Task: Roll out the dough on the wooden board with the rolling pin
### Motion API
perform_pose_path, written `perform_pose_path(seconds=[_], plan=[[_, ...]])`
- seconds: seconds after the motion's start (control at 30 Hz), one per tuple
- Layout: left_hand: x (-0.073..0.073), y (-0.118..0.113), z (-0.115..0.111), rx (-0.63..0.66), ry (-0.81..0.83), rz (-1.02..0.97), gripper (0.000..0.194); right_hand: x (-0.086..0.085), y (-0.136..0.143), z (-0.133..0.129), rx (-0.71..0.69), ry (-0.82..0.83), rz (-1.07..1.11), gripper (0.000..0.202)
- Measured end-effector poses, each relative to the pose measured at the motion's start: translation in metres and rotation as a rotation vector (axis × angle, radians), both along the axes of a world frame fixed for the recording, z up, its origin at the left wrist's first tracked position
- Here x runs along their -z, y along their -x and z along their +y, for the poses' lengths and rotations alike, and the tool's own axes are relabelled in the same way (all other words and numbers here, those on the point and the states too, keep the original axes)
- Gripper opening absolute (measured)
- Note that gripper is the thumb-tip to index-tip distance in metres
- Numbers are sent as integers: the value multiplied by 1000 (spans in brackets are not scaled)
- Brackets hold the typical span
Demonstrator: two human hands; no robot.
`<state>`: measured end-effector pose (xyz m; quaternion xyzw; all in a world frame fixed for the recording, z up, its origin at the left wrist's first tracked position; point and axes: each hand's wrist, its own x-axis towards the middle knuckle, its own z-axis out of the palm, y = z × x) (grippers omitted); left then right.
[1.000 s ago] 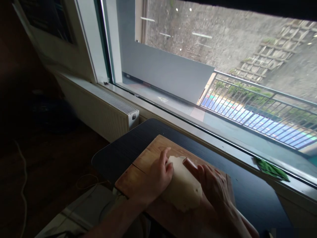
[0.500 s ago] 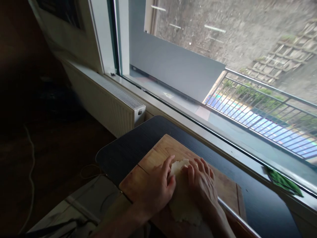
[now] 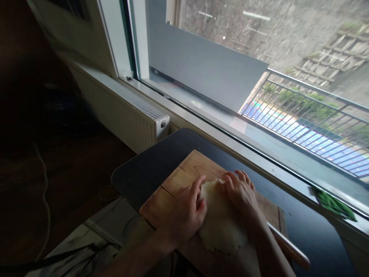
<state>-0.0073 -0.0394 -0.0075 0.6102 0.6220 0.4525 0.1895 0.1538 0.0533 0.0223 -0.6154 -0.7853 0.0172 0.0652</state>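
A flat, pale sheet of dough point(image 3: 220, 227) with a ragged edge lies on a wooden cutting board point(image 3: 184, 171). My left hand point(image 3: 188, 209) rests at the dough's left edge, fingers bent, with the thumb apart from the index finger. Over the upper right part of the dough lies my right hand point(image 3: 243, 194), its fingers spread and reaching past the far edge. Its palm and wrist hide the dough's right side. Partly behind my right forearm, a smooth wooden rod point(image 3: 292, 246) with a rounded end, like a rolling pin, lies along the board's right side.
The board sits on a dark table point(image 3: 144, 167) with rounded corners, close to the window sill point(image 3: 276, 171). A green cloth point(image 3: 334, 203) lies on the sill at right. A white radiator point(image 3: 141, 123) stands beyond the table's left corner. A cable point(image 3: 44, 192) runs across the floor.
My right hand has shifted up and to the right, so more of the dough shows. My left hand stays by the left edge. More of the rod's end is visible.
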Motion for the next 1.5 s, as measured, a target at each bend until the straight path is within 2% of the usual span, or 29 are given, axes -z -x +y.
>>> perform_pose_path(seconds=[0.1,0.27,0.47,0.63,0.83,1.0,1.2,1.27,1.4,1.5], plan=[[0,1,0,-4,12,5,58,-3,1,3,60,49,27,43],[-1,1,-1,9,1,-16,60,2,7,-17,-10,-70,22,42],[-3,-1,0,-15,-4,6,59,2,0,12,104,50,40,48],[-4,-1,0,-15,-3,-8,59,4,4,-2,8,-32,45,43],[-1,-2,0,-21,-10,8,58,3,5,9,147,65,74,48],[0,-1,0,-21,-7,0,57,5,10,-8,38,-84,47,45],[-1,5,0,43,24,27,59,-1,3,19,189,-19,80,47],[1,4,0,31,24,23,58,-1,8,8,162,-56,92,45],[3,-4,5,-24,-33,56,53,0,20,-26,-8,-217,98,37],[2,-4,10,13,-73,112,51,-5,-2,-36,22,-198,142,35]])
